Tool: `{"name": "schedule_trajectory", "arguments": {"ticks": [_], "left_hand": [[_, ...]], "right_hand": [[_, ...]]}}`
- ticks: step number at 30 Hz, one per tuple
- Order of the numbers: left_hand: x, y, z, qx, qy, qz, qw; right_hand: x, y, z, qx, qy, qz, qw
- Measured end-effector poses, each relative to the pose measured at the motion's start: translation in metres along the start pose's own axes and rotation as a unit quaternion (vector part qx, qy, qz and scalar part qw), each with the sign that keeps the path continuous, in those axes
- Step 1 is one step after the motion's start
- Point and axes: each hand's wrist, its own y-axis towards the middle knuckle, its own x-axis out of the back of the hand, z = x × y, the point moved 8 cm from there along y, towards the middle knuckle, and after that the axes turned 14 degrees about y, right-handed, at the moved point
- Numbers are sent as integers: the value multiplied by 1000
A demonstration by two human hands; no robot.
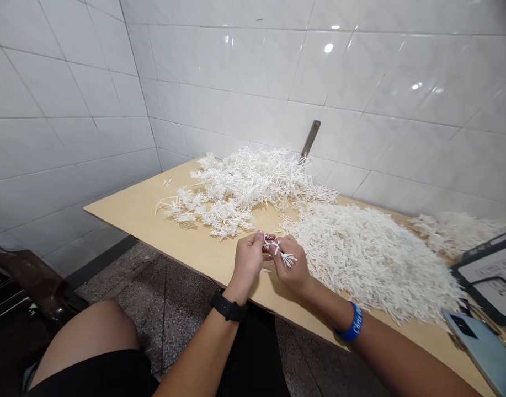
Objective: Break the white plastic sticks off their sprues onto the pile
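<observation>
Close to the table's front edge, my left hand [249,255] and my right hand [293,263] are together, both closed on a small white branched plastic piece [286,258]. Its thin prongs fan out below my right thumb, and part of it is hidden by my fingers. Beyond my hands lies a loose heap of white branched pieces [253,184], many still joined in clusters. A denser mound of small white pieces [372,259] spreads just right of my right hand.
The tan tabletop [132,201] ends near my lap. A metal bar [309,140] stands up by the tiled wall behind the heap. At right are a light blue phone [482,350], a dark-framed case [493,275] and another small white pile [455,231].
</observation>
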Motion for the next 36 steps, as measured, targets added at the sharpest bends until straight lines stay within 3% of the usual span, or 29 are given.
{"name": "schedule_trajectory", "arguments": {"ticks": [2, 4, 8, 10, 12, 16, 20, 22, 25, 29, 30, 32, 36], "left_hand": [[-1, 4, 0, -10, 12, -20, 1000], [10, 12, -6, -35, 31, -60, 997], [73, 27, -32, -81, 54, -230, 968], [83, 33, -48, -114, 140, -189, 965], [77, 33, -50, -123, 194, -115, 967], [39, 24, -28, -115, 184, 20, 976], [4, 19, -3, -100, 144, 91, 980], [-5, 17, 1, -99, 145, 88, 981], [-1, 20, -6, -101, 165, 17, 981], [33, 30, -28, -68, 153, -111, 980], [40, 32, -35, -70, 161, -122, 977], [44, 36, -43, -76, 183, -89, 976], [30, 28, -37, -107, 194, 23, 975]], "right_hand": [[0, 1, 1, 12, -15, 3, 1000], [0, -1, 6, 43, -26, 3, 999], [4, -12, 23, 110, 13, -23, 994], [10, -15, 21, 88, 38, -59, 994], [14, -14, 14, 49, 43, -92, 994], [11, -11, -1, -13, 9, -95, 995], [13, -13, -15, -70, 3, -107, 992], [11, -15, -21, -94, 23, -99, 990], [5, -15, -21, -91, 35, -68, 993], [5, -18, -2, -2, 30, -61, 998], [6, -18, 0, 5, 37, -68, 997], [9, -18, -3, -15, 61, -91, 994], [9, -16, -19, -97, 105, -118, 983]]}}
